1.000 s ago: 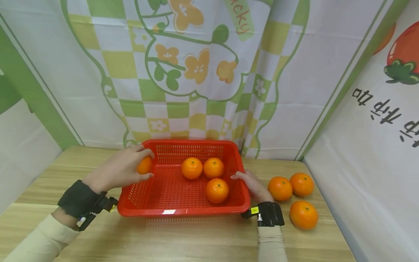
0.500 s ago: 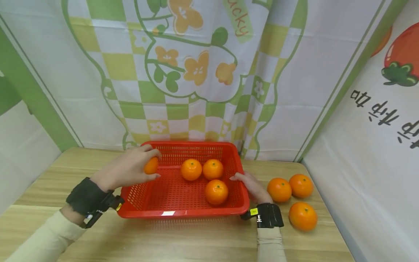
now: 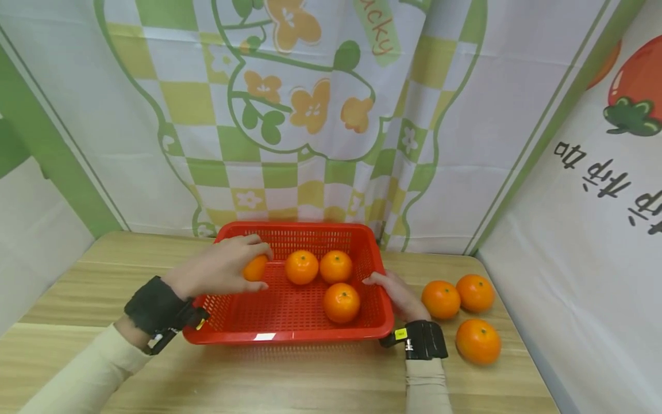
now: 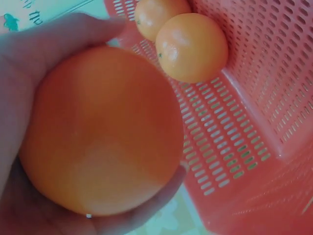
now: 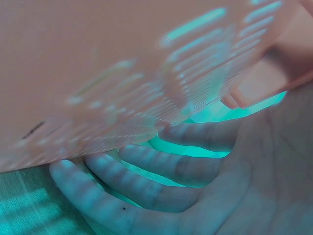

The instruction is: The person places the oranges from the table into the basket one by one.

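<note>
My left hand grips an orange above the left half of a red plastic basket. In the left wrist view the held orange fills the palm, thumb on one side and fingers curled round the other. Three more oranges lie on the basket floor: one near the middle, one beside it and one nearer the front. At the basket's right end my right hand holds the rim, thumb over the top. Its fingers lie along the slotted outer wall.
On the wooden table, right of the basket, sit three oranges: a left one, a back one and a front one. A patterned curtain hangs behind, and a printed white wall borders the right side.
My left hand has moved right with its orange, from the basket's left rim to over its inside. The right hand, the basket and the other oranges stay put.
</note>
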`<state>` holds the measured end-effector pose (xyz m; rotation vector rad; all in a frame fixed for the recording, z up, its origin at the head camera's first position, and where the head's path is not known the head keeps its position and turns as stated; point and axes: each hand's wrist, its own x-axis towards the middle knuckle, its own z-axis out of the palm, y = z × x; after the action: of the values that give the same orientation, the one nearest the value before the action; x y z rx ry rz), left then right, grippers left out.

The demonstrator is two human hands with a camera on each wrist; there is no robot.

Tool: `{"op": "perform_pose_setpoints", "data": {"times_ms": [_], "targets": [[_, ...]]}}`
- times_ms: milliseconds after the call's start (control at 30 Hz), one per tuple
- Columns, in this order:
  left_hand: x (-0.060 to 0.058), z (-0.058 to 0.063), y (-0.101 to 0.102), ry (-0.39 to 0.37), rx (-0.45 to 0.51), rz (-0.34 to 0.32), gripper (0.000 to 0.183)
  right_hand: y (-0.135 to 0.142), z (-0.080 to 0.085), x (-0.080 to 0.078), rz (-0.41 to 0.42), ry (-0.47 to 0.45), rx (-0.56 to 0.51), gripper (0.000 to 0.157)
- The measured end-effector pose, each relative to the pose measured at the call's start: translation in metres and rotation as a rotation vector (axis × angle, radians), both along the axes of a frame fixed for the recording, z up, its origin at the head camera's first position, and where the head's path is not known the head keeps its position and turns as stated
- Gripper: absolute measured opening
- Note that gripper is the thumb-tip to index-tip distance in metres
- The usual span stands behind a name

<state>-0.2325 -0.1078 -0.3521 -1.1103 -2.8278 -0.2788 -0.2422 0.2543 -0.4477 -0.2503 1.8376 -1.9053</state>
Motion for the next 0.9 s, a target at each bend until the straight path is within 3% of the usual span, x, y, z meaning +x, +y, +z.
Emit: {"op": "perform_pose_setpoints", "data": {"times_ms": [167, 533, 900], "targets": [[-0.002, -0.003, 0.009, -0.050, -0.026, -0.053, 0.047, 0.001, 0.001, 0.000, 0.004, 0.000, -0.001, 0.053], [-0.008, -0.009, 0.023, -0.063, -0.025, -0.104, 0.050, 0.001, 0.002, 0.001, -0.010, -0.007, 0.006, 0.056], [-0.014, -0.026, 0.038, -0.072, -0.040, -0.148, 0.053, 0.001, 0.001, 0.001, -0.008, -0.013, -0.009, 0.055]]}}
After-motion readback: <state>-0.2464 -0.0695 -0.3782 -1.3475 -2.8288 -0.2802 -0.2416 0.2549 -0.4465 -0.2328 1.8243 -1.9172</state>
